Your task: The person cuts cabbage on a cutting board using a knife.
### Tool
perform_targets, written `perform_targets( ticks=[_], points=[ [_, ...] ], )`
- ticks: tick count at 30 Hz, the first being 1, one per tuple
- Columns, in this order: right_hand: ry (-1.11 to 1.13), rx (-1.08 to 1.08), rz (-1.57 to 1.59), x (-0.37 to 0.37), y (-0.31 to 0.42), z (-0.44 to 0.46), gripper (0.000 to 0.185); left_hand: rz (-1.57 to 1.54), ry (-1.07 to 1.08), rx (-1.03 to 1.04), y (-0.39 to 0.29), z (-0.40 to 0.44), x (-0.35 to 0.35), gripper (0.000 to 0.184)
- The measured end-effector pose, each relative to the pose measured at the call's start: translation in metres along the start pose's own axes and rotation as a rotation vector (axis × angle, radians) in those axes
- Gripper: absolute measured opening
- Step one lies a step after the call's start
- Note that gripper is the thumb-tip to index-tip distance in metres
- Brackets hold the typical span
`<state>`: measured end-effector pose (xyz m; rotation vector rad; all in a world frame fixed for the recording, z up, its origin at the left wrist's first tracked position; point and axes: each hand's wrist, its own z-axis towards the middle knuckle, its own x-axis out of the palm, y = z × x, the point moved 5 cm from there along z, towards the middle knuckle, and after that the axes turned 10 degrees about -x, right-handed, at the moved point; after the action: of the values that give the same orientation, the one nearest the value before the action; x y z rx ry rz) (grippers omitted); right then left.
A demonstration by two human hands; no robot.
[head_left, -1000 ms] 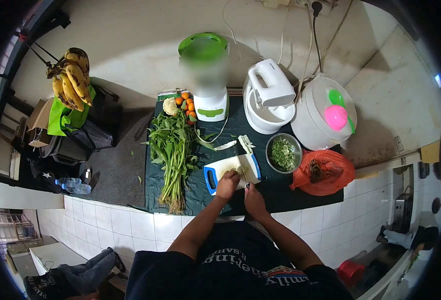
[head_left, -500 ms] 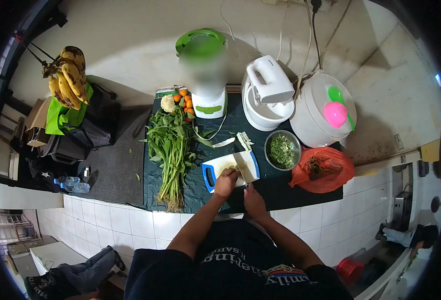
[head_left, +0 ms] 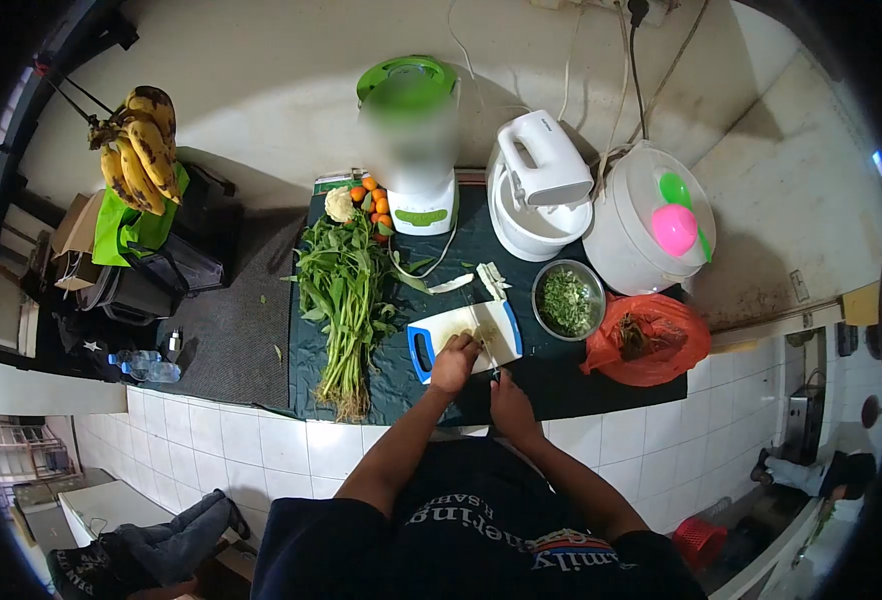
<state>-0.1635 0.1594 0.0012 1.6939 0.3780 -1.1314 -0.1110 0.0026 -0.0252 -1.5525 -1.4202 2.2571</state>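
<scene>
A white cutting board [head_left: 445, 325] with a blue rim lies on the dark green table cover. My left hand [head_left: 455, 362] rests on it, fingers bunched over a small piece that they mostly hide; its kind cannot be made out. Wrapped round the handle of a knife [head_left: 488, 347], my right hand [head_left: 512, 402] stays at the board's near edge. The blade reaches over the board, just right of my left fingertips. To the right stands a metal bowl [head_left: 567, 300] of chopped greens. White strips [head_left: 492, 281] lie just past the board's far edge.
Leafy greens with roots [head_left: 346, 310] lie left of the board. Behind are a cauliflower piece [head_left: 339, 205], orange tomatoes [head_left: 375, 206], a blender [head_left: 424, 205] and a stand mixer [head_left: 541, 180]. On the right sit an orange-red plastic bag [head_left: 661, 340] and a white bucket [head_left: 626, 215].
The knife blade has turned from showing its broad face to looking narrow. My left hand stays on the board in nearly the same place.
</scene>
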Motion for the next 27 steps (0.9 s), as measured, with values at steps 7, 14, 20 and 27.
perform_targets(
  ticks=[7, 14, 20, 27],
  points=[
    [-0.041, -0.003, -0.081, 0.009, -0.003, 0.012, 0.041, 0.008, -0.009, 0.026, -0.004, 0.001, -0.003, 0.015],
    [-0.025, 0.015, -0.021, -0.003, 0.007, 0.018, 0.039, 0.079, 0.034, 0.029, -0.001, 0.008, -0.009, 0.013],
    [0.016, 0.112, 0.089, 0.002, 0.003, 0.003, 0.046, 0.102, -0.002, -0.041, 0.002, 0.007, -0.01, 0.014],
    [-0.041, 0.083, 0.041, 0.012, -0.003, 0.014, 0.044, 0.08, 0.03, -0.032, 0.002, 0.009, -0.012, 0.013]
  ],
)
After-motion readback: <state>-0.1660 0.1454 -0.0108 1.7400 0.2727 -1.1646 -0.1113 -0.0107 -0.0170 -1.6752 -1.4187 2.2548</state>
